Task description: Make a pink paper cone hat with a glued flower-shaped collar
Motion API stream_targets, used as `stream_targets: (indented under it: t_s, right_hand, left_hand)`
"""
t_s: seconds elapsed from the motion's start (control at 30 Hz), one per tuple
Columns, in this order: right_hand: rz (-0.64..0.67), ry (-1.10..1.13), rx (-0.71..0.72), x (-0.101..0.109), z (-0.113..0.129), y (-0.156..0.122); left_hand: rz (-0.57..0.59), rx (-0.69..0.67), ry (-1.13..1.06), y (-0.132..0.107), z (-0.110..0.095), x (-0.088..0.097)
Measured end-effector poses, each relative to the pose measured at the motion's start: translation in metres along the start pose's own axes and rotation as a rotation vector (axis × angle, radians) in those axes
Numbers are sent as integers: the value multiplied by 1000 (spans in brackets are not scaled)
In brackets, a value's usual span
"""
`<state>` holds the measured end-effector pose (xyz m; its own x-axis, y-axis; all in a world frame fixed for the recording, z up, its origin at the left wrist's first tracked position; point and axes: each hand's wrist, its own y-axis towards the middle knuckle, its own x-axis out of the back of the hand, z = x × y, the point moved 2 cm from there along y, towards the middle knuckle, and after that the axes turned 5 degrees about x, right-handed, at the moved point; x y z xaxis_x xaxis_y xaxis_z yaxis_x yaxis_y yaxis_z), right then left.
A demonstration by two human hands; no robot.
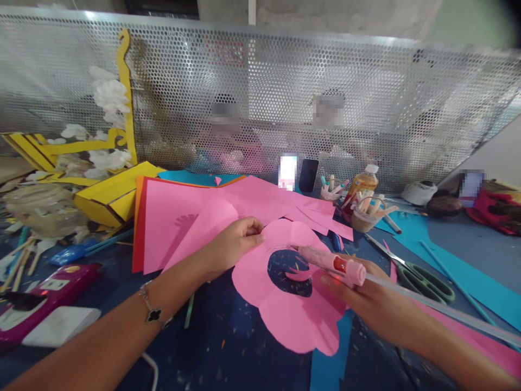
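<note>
My left hand (pixel 232 244) pinches the upper left edge of a pink paper flower shape (pixel 285 315) with a round hole cut in its middle. My right hand (pixel 366 296) grips a pink glue gun (pixel 331 262) whose tip points left at the rim of the hole. A clear glue stick (pixel 439 308) trails from the back of the gun towards the right. The flower shape lies on the dark blue table (pixel 228 347), partly over other paper.
Pink, red and orange paper sheets (pixel 175 217) lie behind the flower shape. Green-handled scissors (pixel 423 279) rest at the right, near cups of pens (pixel 366 209) and a glue bottle (pixel 364 182). A yellow cardboard box (pixel 114 193) stands at the left. A perforated metal screen (pixel 260 92) closes the back.
</note>
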<state>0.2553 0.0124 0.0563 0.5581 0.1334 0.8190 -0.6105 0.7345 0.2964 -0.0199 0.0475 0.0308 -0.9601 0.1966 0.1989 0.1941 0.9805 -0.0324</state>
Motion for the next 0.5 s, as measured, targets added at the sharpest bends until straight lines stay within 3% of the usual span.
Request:
stream_targets:
  t_s: [0.13,0.5]
  right_hand:
    - [62,27,-42,-1,-3,-1]
    - [30,10,-110,-4,-10,-1]
  left_hand:
    - [-9,5,-43,-2,-4,-1]
    - [-62,-18,-53,-2,-6,2]
